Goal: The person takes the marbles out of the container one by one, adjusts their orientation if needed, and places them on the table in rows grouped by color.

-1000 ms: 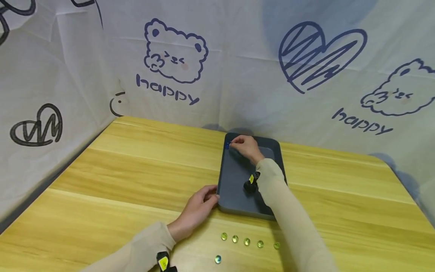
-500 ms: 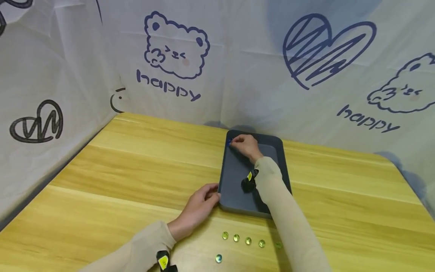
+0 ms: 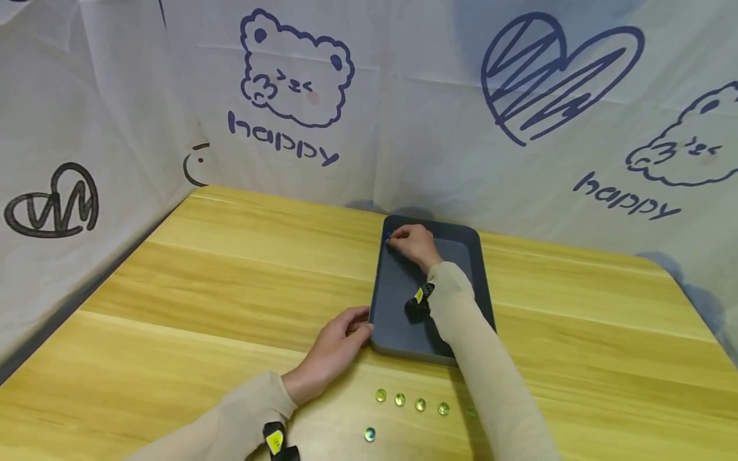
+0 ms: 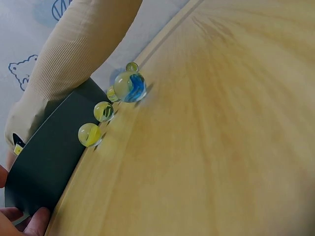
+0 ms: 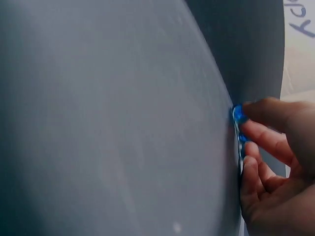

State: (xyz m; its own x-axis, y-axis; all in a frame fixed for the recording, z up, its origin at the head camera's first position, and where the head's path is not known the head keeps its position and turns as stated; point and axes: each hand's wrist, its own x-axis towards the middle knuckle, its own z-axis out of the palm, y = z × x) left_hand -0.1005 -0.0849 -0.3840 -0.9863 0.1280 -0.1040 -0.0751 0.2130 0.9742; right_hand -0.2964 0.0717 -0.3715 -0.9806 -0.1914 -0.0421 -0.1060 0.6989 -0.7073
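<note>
In the head view, my right hand (image 3: 416,245) reaches into the far left corner of a dark grey tray (image 3: 398,301). The right wrist view shows its curled thumb and fingers around small blue marbles (image 5: 239,114) in a line against the tray's side wall; the fingers partly hide them. My left hand (image 3: 331,349) rests against the outside of the tray near its front left corner, fingers relaxed. In front of the tray, several yellow-green marbles (image 3: 400,399) lie in a row. One blue-and-clear marble (image 3: 369,434) sits nearer to me, large in the left wrist view.
The tray stands on a wood-grain table (image 3: 248,256), close to its back edge. White cloth (image 3: 415,128) with bear and heart drawings hangs behind and at the left. My right sleeve (image 3: 490,358) crosses the tray's right side and partly covers the marble row's right end.
My right fingertips stay at the far left corner and now cover more of the blue marbles. The left hand keeps its place. The head view has shifted slightly.
</note>
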